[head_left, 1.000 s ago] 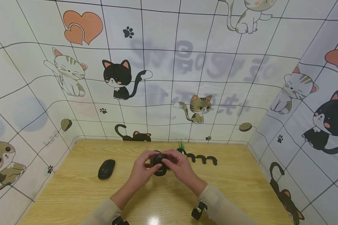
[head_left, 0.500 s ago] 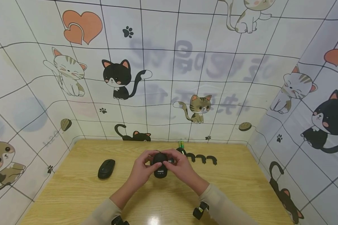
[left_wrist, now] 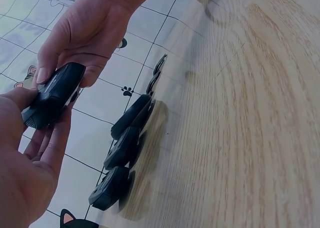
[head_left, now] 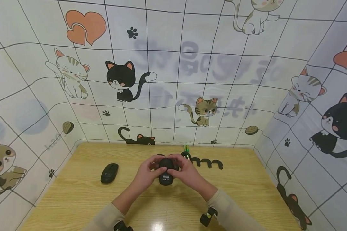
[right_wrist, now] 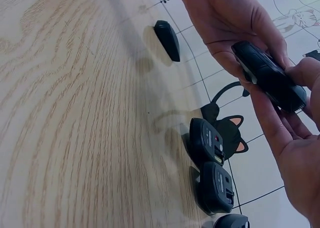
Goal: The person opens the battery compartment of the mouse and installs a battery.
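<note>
A black computer mouse (head_left: 166, 178) is held above the table in both hands, its underside with a pale label toward the head camera. My left hand (head_left: 146, 171) grips its left side, thumb on the underside. From the other side my right hand (head_left: 188, 173) holds it the same way, its thumb near the left one. In the left wrist view the mouse (left_wrist: 55, 95) is tilted between the fingers of both hands. The right wrist view shows the mouse (right_wrist: 270, 78) edge-on; fingers hide part of it.
Another mouse (head_left: 109, 173) lies at the left on the wooden table (head_left: 75, 199). Behind the hands are several mice (right_wrist: 216, 188), bottoms showing compartments. Several curved black covers (head_left: 206, 163) lie in a row to the right, near green batteries (head_left: 186, 149). A cat-print cloth hangs behind.
The held mouse has shifted slightly toward me and tilted, so more of its labelled underside shows. Both hands keep their hold, and the thumbs have moved a little along it.
</note>
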### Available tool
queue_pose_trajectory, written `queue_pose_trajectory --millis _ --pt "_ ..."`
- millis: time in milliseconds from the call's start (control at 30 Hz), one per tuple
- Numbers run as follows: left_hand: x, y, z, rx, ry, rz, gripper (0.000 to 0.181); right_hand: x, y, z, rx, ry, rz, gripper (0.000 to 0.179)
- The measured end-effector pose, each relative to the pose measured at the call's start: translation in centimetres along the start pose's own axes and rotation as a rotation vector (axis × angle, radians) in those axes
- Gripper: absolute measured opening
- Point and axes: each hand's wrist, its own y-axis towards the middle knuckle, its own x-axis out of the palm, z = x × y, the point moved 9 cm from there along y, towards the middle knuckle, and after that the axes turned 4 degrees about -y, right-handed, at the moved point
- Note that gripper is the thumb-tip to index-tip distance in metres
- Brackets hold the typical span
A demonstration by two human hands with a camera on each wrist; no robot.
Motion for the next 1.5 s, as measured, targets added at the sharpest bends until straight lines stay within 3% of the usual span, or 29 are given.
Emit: queue_pose_trajectory --millis 367,800,1233,1500 --pt "0.3 -0.1 -0.3 -0.003 0.022 -0.041 0.046 -0.2 -0.2 0.1 0.015 0.039 0.007 0.048" --pt "0.9 -0.2 -0.7 0.003 0.038 -0.107 0.05 -0.6 -0.6 0.1 0.018 -0.015 -0.045 0.047" --pt "1.0 -0.3 -0.6 -0.008 0.051 -0.095 0.052 -0.5 -0.8 0.6 0.066 0.056 -0.017 0.042" --pt "0.8 -0.3 -0.5 -0.017 0.059 -0.07 0.051 -0.9 -0.7 0.1 0.0 -0.038 0.036 0.051"
